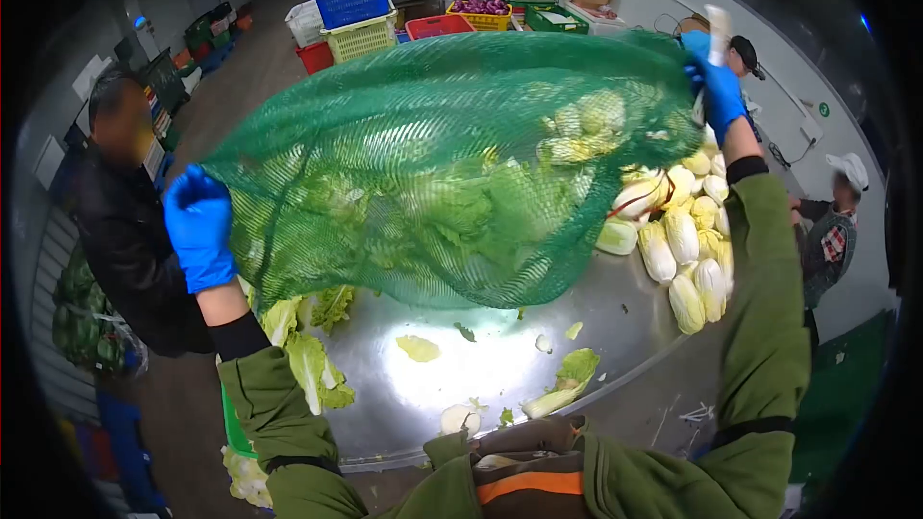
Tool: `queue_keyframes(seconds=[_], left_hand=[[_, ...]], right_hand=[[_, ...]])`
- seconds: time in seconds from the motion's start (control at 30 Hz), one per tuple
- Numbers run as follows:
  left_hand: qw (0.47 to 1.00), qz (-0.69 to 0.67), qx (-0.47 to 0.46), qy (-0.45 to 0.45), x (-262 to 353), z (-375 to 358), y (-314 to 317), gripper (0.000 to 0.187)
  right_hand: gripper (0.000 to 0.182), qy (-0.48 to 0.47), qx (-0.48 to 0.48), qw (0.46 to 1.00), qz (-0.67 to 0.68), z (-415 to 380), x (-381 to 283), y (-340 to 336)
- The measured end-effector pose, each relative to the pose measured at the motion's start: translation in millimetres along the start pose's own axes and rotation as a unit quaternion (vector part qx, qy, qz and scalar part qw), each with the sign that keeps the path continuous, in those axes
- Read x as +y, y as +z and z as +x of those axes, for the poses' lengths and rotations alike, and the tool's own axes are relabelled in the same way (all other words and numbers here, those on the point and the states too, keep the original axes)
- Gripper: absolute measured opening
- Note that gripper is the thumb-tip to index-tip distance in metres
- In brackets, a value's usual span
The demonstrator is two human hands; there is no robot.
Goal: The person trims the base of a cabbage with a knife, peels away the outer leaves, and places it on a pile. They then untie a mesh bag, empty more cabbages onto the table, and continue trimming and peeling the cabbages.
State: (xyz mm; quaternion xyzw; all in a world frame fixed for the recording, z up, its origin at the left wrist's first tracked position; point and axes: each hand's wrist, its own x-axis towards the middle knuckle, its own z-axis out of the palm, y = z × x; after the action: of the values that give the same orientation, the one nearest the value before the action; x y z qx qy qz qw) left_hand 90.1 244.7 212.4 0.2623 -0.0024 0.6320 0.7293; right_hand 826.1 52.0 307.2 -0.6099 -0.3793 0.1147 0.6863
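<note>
I hold a large green mesh sack (423,163) stretched in the air over a round steel table (500,365). My left hand (199,226), in a blue glove, grips its left end. My right hand (716,86), also blue-gloved, is raised high and grips the right end; a pale knife-like object sticks up from that fist. Leafy napa cabbages show through the mesh, bulging at the middle and right. Trimmed napa cabbages (687,245) lie piled on the table's right side, just below the sack's right end.
Loose cabbage leaves (567,380) litter the table. A person in a dark jacket (125,221) stands at left, and two capped people (832,231) stand at right. Stacked plastic crates (358,10) fill the back of the floor.
</note>
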Motion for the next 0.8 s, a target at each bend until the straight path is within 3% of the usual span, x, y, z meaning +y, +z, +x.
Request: queue_keyframes(seconds=[0.07, 0.13, 0.17, 0.2, 0.23, 0.27, 0.3, 0.33, 0.37, 0.4, 0.43, 0.47, 0.5, 0.53, 0.6, 0.67, 0.73, 0.77, 0.8], left_hand=[[0.977, 0.177, 0.021, 0.118, 24, -19, -15, 0.017], [0.961, 0.092, 0.040, 0.256, 42, -47, 13, 0.017], [0.926, 0.189, 0.067, 0.321, 44, -51, 12, 0.018], [0.875, 0.287, 0.088, 0.380, 50, -46, 15, 0.018], [0.833, 0.427, 0.091, 0.341, 40, -33, -7, 0.018], [0.873, 0.447, 0.036, 0.191, 27, -33, -24, 0.018], [0.926, 0.353, 0.094, 0.095, 5, -40, -21, 0.017], [0.810, 0.538, -0.001, 0.231, -21, -56, -4, 0.017], [0.759, 0.589, -0.001, 0.277, -36, -66, -4, 0.017], [0.836, 0.503, -0.002, 0.221, -60, -85, 33, 0.018], [0.743, 0.616, -0.119, 0.233, -76, -104, 49, 0.020], [0.718, 0.679, -0.087, 0.127, -98, -125, 99, 0.038], [0.682, 0.690, -0.154, 0.185, -110, -147, 109, 0.058], [0.674, 0.691, -0.145, 0.219, -134, -167, 99, 0.064], [0.888, 0.414, -0.141, 0.145, -157, -193, 78, 0.061], [0.872, 0.477, -0.077, 0.080, -126, -222, 39, 0.042], [0.817, 0.536, 0.210, 0.017, -76, -284, 16, 0.029], [0.844, 0.463, 0.208, 0.172, -45, -320, 2, 0.029], [0.791, 0.515, 0.327, 0.051, -9, -366, -15, 0.031]], right_hand=[[0.022, -0.117, 0.015, 0.989, -0.088, -4, -18, -3], [0.025, -0.076, 0.120, 0.982, 0.124, -4, -39, 1], [0.027, -0.100, 0.047, 0.992, 0.065, -1, -35, 3], [0.029, -0.067, -0.001, 0.991, -0.112, -14, -37, 20], [0.031, -0.054, -0.084, 0.982, -0.157, -26, -28, 36], [0.032, -0.049, -0.171, 0.963, -0.202, -36, -19, 56], [0.032, -0.071, -0.237, 0.950, -0.190, -53, -19, 80], [0.032, -0.093, -0.305, 0.931, -0.178, -81, -22, 110], [0.031, -0.068, -0.347, 0.929, -0.111, -131, -47, 148], [0.029, -0.033, -0.391, 0.919, -0.044, -182, -77, 178], [0.028, -0.037, -0.428, 0.902, -0.051, -210, -87, 203], [0.026, -0.048, -0.478, 0.876, -0.052, -236, -97, 233], [0.025, -0.006, -0.539, 0.841, -0.042, -269, -122, 252], [0.023, 0.035, -0.604, 0.796, -0.038, -303, -137, 270], [0.022, -0.102, -0.678, 0.728, -0.029, -337, -120, 309], [0.024, 0.013, -0.666, 0.746, 0.008, -376, -117, 335], [0.026, -0.019, -0.706, 0.706, -0.052, -386, -126, 358], [0.026, 0.049, -0.700, 0.712, 0.023, -380, -100, 370], [0.026, 0.125, -0.687, 0.710, 0.093, -371, -64, 383]])
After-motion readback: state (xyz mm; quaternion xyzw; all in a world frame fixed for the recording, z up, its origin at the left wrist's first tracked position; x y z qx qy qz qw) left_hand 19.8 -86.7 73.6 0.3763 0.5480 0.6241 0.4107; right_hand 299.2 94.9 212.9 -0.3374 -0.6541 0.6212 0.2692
